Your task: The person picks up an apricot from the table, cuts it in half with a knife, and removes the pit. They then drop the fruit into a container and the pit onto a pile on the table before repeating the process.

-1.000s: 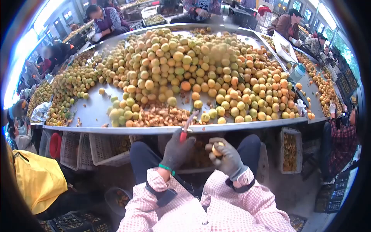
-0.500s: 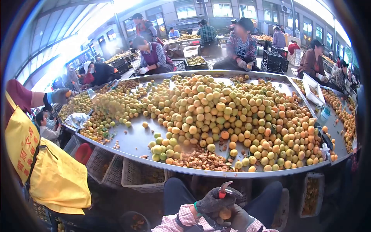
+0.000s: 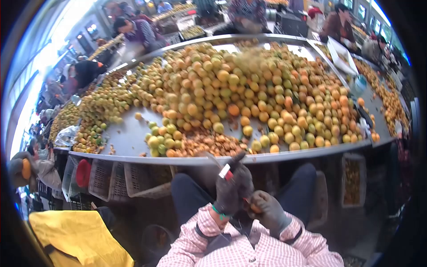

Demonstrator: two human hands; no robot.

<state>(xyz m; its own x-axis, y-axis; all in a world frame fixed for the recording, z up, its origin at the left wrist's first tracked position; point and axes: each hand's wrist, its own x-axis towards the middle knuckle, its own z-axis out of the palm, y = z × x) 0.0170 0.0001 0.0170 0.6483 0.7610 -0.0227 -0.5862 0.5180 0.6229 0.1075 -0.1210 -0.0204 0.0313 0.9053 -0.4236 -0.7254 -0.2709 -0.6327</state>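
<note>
Both my hands wear dark gloves and are held above my lap, just in front of the table's edge. My left hand [image 3: 232, 189] is closed around a small knife [image 3: 226, 170] with a red and pale handle; its curved blade points up and left, blurred. Close beside it, my right hand [image 3: 269, 210] grips an apricot [image 3: 255, 208], partly covered by the fingers. Beyond, a big heap of yellow-orange and greenish apricots [image 3: 213, 84] lies on the metal table [image 3: 126, 131]. A pile of cut apricot pieces [image 3: 211, 144] sits near its front edge.
Plastic crates [image 3: 142, 180] stand under the table's front edge, with another crate [image 3: 353, 180] at right. A yellow cloth [image 3: 80, 238] is at lower left. A co-worker's gloved hand [image 3: 22, 171] holds an orange fruit at far left. Other people sit across the table.
The view has tilted down and shifted, so the table appears higher. My hands have come slightly apart; the apricot is now in my right hand and the knife stays in my left.
</note>
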